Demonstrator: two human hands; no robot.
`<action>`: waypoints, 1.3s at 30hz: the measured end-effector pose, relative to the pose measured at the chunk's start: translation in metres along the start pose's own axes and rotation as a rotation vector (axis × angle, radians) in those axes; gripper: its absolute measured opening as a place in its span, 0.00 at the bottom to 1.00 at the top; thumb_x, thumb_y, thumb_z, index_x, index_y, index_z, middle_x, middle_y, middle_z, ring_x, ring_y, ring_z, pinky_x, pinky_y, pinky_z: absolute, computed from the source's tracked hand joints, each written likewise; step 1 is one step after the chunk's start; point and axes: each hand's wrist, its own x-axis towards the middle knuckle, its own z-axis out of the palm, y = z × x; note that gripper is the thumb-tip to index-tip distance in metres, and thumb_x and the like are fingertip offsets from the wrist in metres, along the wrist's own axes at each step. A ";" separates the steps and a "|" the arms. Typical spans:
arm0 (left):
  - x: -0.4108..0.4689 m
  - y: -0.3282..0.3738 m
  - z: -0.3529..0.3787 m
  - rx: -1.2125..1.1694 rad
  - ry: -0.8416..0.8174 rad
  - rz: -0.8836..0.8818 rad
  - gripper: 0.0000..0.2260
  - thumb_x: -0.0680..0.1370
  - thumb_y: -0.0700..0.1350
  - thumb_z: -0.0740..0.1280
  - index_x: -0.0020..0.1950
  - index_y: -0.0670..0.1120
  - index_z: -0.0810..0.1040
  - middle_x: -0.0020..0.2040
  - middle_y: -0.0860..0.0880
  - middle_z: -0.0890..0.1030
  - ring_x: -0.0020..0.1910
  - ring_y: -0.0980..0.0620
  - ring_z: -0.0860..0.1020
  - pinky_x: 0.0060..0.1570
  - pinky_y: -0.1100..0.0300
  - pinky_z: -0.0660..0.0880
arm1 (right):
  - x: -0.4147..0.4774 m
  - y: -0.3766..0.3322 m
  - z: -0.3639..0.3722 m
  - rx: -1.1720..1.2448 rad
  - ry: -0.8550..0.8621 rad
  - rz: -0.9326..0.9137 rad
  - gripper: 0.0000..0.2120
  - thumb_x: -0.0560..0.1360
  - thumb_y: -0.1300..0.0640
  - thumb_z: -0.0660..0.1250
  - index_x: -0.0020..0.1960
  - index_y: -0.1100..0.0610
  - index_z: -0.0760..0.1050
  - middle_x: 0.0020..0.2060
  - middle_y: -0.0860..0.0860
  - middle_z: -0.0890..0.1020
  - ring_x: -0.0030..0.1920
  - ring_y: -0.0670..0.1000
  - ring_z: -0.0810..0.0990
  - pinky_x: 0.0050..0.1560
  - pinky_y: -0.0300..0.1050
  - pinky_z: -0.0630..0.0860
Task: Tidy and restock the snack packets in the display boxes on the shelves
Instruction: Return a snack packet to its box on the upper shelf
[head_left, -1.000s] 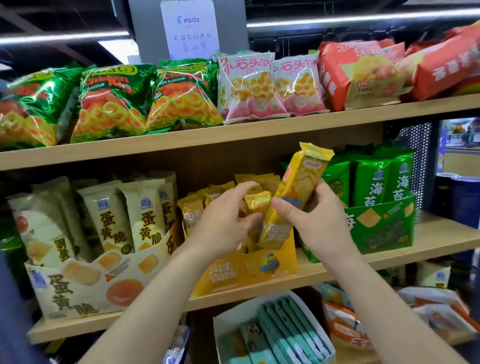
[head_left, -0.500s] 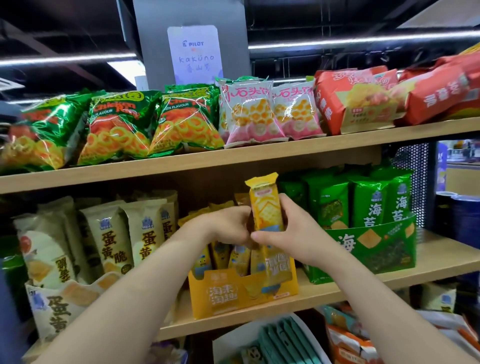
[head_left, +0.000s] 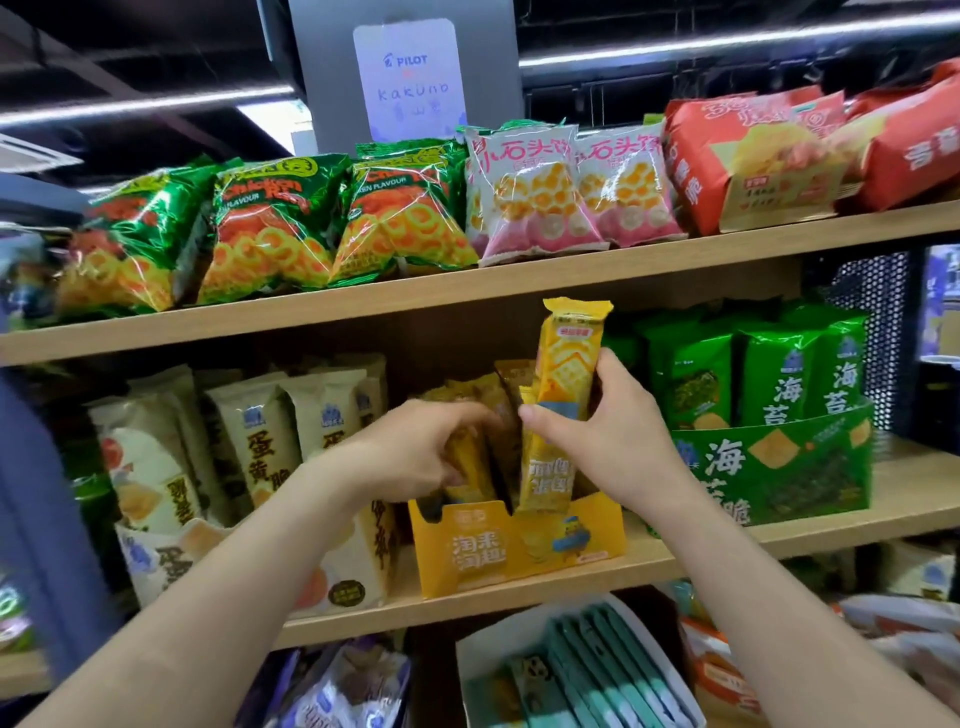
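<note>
The right hand (head_left: 597, 441) pinches a yellow packet (head_left: 566, 374) at mid-length between thumb and fingers. The packet stands upright, its lower end inside the yellow box (head_left: 519, 551) on the middle shelf (head_left: 893, 488). The left hand (head_left: 415, 457) curls round the other packets (head_left: 470, 462) in the box. The packet looks light, slick and crinkly, and its contents are probably brittle, so a gentle grip on the middle suits it best.

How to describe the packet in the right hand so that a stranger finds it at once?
On the middle wooden shelf, a yellow display box stands between a cream box and a green box. The right hand grips one yellow packet upright, its lower end in that box. It alone rises far above the other packets.
</note>
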 end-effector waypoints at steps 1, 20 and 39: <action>-0.002 -0.001 0.001 -0.019 0.020 -0.007 0.30 0.73 0.37 0.73 0.69 0.59 0.69 0.61 0.58 0.75 0.52 0.60 0.77 0.49 0.65 0.76 | -0.001 -0.004 0.004 0.015 0.002 -0.023 0.26 0.70 0.47 0.76 0.63 0.48 0.69 0.50 0.42 0.80 0.48 0.38 0.78 0.45 0.35 0.75; -0.016 -0.003 -0.041 0.187 0.183 -0.137 0.23 0.78 0.44 0.69 0.72 0.52 0.70 0.60 0.50 0.79 0.60 0.51 0.76 0.58 0.57 0.77 | -0.001 0.016 0.000 0.030 0.376 -0.107 0.27 0.69 0.53 0.78 0.65 0.52 0.72 0.56 0.49 0.78 0.56 0.47 0.77 0.58 0.48 0.77; 0.017 0.020 0.005 0.081 0.261 -0.053 0.16 0.76 0.57 0.67 0.63 0.59 0.74 0.53 0.57 0.81 0.51 0.55 0.80 0.49 0.55 0.80 | -0.010 0.025 -0.006 -0.496 -0.113 -0.136 0.57 0.69 0.43 0.75 0.74 0.33 0.29 0.74 0.45 0.66 0.57 0.53 0.81 0.53 0.56 0.79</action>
